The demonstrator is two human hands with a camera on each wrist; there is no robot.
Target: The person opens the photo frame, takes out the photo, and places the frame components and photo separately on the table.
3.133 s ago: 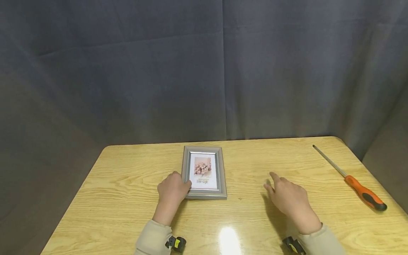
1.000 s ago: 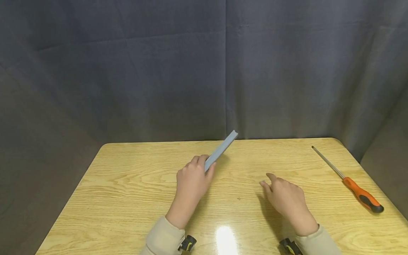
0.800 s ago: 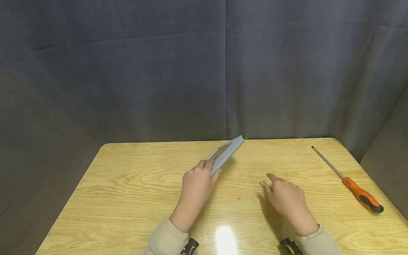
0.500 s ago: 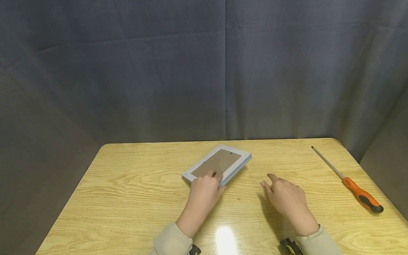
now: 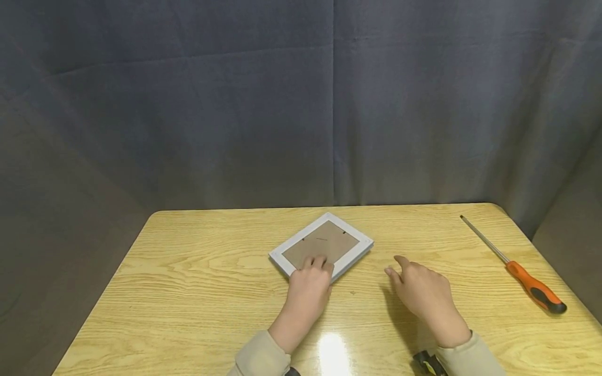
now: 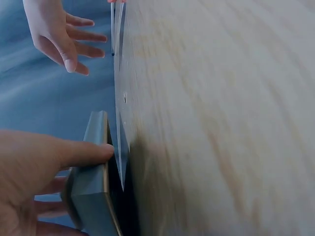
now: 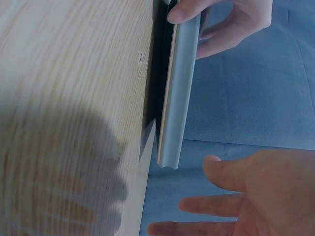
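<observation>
Back side up, a picture frame (image 5: 349, 255) shows its pale border and brown backing board with small dark tabs. It is turned at an angle, close over the wooden table. My left hand (image 5: 310, 287) grips its near edge, fingers over the back and thumb at the underside. In the left wrist view that thumb presses the moulded edge of the frame (image 6: 91, 194). To the right, my right hand (image 5: 423, 292) hovers over the table with nothing in it, thumb and fingers apart. The frame's picture side faces down, hidden in the head view.
A screwdriver (image 5: 536, 287) with an orange and black handle lies along the right side of the wooden table (image 5: 188, 271). Dark curtains (image 5: 235, 115) hang behind the table's far edge and at both sides.
The frame lay face up under my left hand, then was lifted on edge, turned over and lowered, back side up. My left hand moved right with it; the right hand stayed nearly still.
</observation>
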